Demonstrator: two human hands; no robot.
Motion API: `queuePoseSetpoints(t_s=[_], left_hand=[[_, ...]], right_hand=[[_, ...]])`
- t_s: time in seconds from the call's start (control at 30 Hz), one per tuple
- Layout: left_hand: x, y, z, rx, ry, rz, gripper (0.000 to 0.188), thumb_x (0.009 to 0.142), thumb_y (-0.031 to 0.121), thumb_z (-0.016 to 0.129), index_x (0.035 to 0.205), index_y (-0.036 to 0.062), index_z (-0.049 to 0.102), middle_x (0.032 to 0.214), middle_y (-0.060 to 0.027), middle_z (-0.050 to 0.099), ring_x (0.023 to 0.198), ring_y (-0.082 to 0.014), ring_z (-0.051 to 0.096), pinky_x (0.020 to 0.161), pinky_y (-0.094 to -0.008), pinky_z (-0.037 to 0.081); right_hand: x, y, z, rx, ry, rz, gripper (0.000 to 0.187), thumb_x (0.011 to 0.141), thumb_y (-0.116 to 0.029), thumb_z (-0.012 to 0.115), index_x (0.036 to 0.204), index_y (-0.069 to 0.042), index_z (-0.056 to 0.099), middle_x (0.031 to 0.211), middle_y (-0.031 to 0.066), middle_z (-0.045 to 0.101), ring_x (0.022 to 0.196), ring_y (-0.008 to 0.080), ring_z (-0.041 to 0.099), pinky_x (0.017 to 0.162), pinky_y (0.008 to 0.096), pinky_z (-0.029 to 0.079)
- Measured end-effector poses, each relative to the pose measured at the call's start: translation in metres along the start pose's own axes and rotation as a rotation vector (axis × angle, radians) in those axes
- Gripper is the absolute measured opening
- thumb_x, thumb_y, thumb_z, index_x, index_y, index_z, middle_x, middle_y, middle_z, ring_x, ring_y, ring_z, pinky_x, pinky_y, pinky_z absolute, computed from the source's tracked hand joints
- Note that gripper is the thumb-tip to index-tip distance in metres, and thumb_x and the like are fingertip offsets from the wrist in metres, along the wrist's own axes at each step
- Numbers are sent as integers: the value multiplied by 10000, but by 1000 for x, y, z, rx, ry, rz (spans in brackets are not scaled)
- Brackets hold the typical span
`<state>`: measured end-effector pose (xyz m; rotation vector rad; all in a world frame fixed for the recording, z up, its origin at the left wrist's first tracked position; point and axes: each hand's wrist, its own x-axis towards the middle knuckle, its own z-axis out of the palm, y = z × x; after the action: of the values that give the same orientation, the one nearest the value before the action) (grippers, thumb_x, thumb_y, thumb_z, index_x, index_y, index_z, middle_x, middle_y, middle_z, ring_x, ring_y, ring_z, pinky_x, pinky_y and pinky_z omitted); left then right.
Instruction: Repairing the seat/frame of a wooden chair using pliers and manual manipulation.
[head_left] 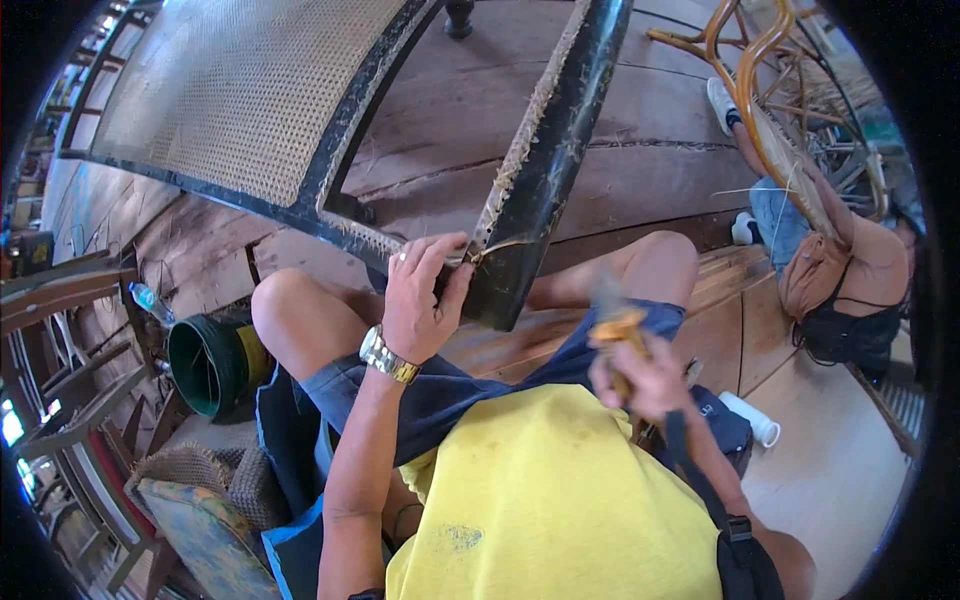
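Note:
A dark wooden furniture frame (560, 140) tilts across my lap, one corner between my knees. Rough, frayed cane fibres line a groove along its inner edge. Woven cane (250, 90) fills the panel at its left. My left hand (425, 300) is at the near corner, thumb and fingers pinched against the groove; what they hold is hidden. Beside the fingertips a thin cane strand (508, 245) sticks out. Off to the right, my right hand (645, 380) grips a tool (618, 330) with an orange-yellow handle. Its grey end is smeared by motion, so the kind is unclear.
A person (840, 250) sits at the right with a curved rattan chair frame (765, 60). A white roll (750, 418) lies near my right knee. At the left are a dark green bucket (200, 365), a plastic bottle (150, 300), stacked wooden chair frames (70, 400) and a patterned cushion (205, 535).

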<state>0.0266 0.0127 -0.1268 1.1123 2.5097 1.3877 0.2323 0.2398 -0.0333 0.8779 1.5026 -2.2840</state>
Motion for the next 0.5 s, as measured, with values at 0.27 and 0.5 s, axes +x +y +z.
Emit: queuePoseSetpoints(t_s=[0.27, 0.5], left_hand=[[14, 21, 16, 169, 95, 50, 251, 818, 131, 756, 1054, 72, 693, 1047, -77, 662, 1011, -302, 599, 839, -408, 461], [8, 17, 18, 51, 162, 15, 77, 866, 40, 701, 921, 33, 648, 849, -115, 680, 771, -283, 655, 686, -350, 518]], right_hand=[[-24, -73, -60, -29, 257, -554, 378, 1045, -316, 457, 1293, -30, 458, 970, 103, 552, 567, 165, 552, 502, 301, 464], [44, -31, -78, 391, -85, -286, 370, 1025, -299, 537, 1240, -3, 589, 762, 52, 649, 831, 239, 676, 806, 413, 565]])
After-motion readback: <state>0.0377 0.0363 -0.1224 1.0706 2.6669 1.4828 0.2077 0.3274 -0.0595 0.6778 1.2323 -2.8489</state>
